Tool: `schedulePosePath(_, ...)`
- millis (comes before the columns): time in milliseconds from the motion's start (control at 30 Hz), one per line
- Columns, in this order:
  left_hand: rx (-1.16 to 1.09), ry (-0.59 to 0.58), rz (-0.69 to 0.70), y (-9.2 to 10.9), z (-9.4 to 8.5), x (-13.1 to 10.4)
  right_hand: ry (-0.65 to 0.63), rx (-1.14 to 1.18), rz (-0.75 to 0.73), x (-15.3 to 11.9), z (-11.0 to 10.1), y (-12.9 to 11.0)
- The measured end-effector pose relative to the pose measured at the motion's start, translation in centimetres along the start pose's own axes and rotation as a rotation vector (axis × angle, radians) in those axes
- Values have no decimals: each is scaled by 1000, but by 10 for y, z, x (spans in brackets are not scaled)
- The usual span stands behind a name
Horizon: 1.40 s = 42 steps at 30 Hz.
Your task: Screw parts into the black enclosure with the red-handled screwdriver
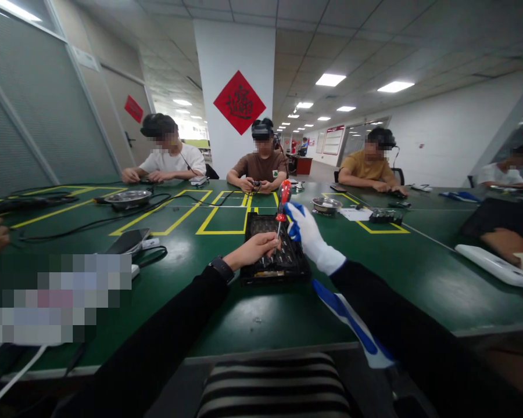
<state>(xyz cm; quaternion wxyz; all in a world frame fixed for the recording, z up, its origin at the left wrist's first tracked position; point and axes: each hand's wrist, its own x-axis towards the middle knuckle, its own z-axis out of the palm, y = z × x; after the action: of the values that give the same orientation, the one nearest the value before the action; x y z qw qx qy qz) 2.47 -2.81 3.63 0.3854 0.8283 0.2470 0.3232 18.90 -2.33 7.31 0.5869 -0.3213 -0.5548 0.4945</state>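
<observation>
A screwdriver (283,200) with a red and grey handle stands nearly upright over an open black case (294,270). My right hand (307,232), in a white and blue glove, is closed on its handle. My bare left hand (257,248), with a dark band on the wrist, has its fingers pinched at the lower end of the shaft. What lies between those fingertips is too small to make out. Several small metal pieces sit in the case under my hands. By my right forearm, a blue and white glove (353,319) hangs over the table's front edge.
Yellow tape (220,232) marks the green table (178,325). Metal bowls (128,199) (326,205), black cables, a phone (131,241) and a row of small black parts (386,217) lie around. Several people wearing headsets sit across. A white device (497,266) lies at right.
</observation>
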Motion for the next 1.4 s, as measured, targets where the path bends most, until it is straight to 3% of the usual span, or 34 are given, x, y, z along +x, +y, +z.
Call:
schedulePosePath(200,-20,-42,-20,0,1,0,-195,196,113,-12,-7,23)
schedulePosePath(433,-9,-37,-34,0,1,1,-193,289,179,-12,-10,23)
schedulePosePath(633,-17,-13,-51,-5,1,3,-288,395,222,-6,-15,28)
schedulePosePath(833,24,25,-72,-1,1,2,-302,408,136,-13,-15,23)
schedulePosePath(1200,52,60,-77,-2,1,3,-232,363,109,-22,-10,21)
schedulePosePath(1400,30,19,-61,3,2,1,-155,287,82,-23,-7,24)
